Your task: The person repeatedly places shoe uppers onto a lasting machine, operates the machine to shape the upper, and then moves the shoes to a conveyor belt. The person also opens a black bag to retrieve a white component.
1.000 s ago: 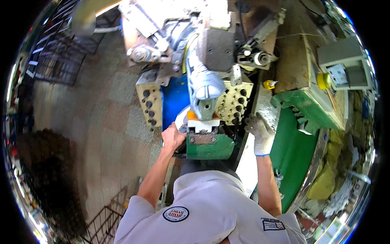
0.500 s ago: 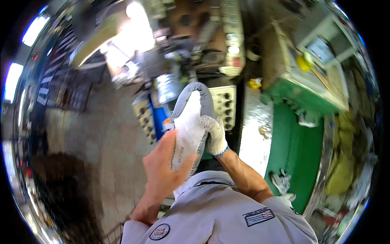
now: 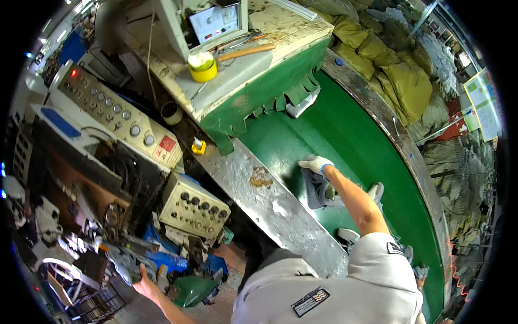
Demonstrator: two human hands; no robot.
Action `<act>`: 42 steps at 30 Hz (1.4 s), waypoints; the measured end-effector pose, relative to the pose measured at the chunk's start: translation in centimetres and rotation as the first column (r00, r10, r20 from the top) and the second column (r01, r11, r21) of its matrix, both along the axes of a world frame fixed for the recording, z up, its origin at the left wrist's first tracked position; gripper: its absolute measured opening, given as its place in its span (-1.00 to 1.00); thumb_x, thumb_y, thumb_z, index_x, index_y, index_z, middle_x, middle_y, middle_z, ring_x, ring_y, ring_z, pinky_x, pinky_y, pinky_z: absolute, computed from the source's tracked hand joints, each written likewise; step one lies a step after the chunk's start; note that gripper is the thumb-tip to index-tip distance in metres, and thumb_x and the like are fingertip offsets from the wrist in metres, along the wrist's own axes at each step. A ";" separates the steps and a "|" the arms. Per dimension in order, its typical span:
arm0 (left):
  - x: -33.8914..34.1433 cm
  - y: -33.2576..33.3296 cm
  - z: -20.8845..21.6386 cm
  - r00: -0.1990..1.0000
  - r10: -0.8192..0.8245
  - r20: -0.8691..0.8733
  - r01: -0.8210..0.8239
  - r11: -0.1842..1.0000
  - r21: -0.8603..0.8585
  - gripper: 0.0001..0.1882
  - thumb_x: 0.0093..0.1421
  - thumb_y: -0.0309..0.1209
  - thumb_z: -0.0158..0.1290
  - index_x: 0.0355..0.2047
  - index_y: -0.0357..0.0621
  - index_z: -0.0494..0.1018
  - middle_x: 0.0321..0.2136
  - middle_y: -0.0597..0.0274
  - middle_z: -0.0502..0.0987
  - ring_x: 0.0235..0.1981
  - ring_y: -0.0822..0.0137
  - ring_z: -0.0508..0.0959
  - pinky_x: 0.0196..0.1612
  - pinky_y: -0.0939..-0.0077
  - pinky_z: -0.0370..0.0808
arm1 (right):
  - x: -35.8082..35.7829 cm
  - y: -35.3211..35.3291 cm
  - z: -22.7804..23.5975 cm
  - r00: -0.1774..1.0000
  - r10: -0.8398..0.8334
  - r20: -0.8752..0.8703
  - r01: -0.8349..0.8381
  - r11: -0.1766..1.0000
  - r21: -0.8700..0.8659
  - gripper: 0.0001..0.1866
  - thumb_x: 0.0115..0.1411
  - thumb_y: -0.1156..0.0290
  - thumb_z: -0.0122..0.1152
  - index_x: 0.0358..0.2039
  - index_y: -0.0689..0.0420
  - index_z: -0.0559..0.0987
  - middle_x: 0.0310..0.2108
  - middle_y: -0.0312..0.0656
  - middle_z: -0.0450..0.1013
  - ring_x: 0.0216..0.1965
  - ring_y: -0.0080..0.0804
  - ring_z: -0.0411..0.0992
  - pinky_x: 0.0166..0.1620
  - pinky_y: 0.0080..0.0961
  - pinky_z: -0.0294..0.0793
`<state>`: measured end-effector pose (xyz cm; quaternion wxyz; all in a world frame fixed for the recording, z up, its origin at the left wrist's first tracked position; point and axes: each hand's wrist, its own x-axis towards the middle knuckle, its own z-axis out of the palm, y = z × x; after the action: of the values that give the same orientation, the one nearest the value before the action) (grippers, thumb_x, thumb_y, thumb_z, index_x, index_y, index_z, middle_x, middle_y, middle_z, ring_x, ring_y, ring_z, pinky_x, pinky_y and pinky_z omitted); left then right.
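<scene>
Knit-gloved fingers (image 3: 306, 162) on the person's right hand (image 3: 318, 164) are lying close together over the far end of a grey shoe (image 3: 317, 191); from where I'm standing I cannot tell whether they are pinching it. That soft, rounded shoe is resting on a smooth, glossy green belt (image 3: 283, 135). Over at the near left, the bare left hand (image 3: 144, 283) is holding its thumb upright just beside a second grey shoe (image 3: 123, 263); its other fingers are partly hidden, so I cannot tell whether they are gripping. Between the hands, a dull metal ledge (image 3: 302, 232), dented and scuffed, is running slantwise. Left of it, a boxy cream panel (image 3: 186, 216) is bearing round black knobs. Farther off, a ragged green flap (image 3: 259, 92) is hanging from a worn bench (image 3: 294, 32), where a squat yellow jar (image 3: 203, 70) is standing. At the far right, wrinkled olive sacks (image 3: 399, 92) are slumping together.
</scene>
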<state>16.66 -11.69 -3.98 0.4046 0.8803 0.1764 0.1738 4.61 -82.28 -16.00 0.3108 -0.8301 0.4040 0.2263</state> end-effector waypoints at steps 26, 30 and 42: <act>-13.3 12.8 0.3 0.748 0.171 -0.641 -0.069 0.981 0.181 -0.83 0.17 -0.38 0.24 -0.31 -0.24 0.62 -0.62 0.27 0.55 -0.69 0.45 0.44 -0.63 0.47 0.38 | 12.0 -12.9 -16.4 0.219 -0.949 0.225 -0.034 0.223 0.974 -0.25 0.04 0.34 0.53 0.22 0.21 0.40 0.01 -0.13 0.52 -0.02 -0.18 0.52 0.08 -0.15 0.55; -9.3 9.6 -0.8 0.883 0.116 -0.454 -0.139 0.990 -0.018 -0.86 0.21 -0.40 0.18 -0.41 -0.22 0.57 -0.63 0.36 0.51 -0.67 0.50 0.41 -0.64 0.51 0.33 | 2.7 0.3 -8.9 0.307 -0.935 0.175 -0.219 0.109 0.970 -0.16 -0.04 0.33 0.53 0.27 0.18 0.38 0.14 -0.07 0.47 0.09 -0.11 0.48 0.22 -0.07 0.45; 3.1 -9.4 -0.2 0.836 -0.543 -0.080 0.315 0.594 -0.740 -0.44 0.39 -0.17 0.06 0.25 -0.31 0.38 -0.04 0.13 0.59 -0.10 0.29 0.62 0.00 0.35 0.55 | 6.6 36.9 7.7 0.808 -0.573 -0.133 -0.091 -0.346 0.934 -0.50 0.28 0.37 0.26 0.20 0.18 0.43 -0.05 -0.19 0.53 -0.10 -0.40 0.53 0.05 -0.38 0.53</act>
<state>19.80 -21.12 -4.20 0.7053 0.6907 0.0674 -0.1448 11.18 -45.38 -8.34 0.9560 -0.1525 0.1591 0.1934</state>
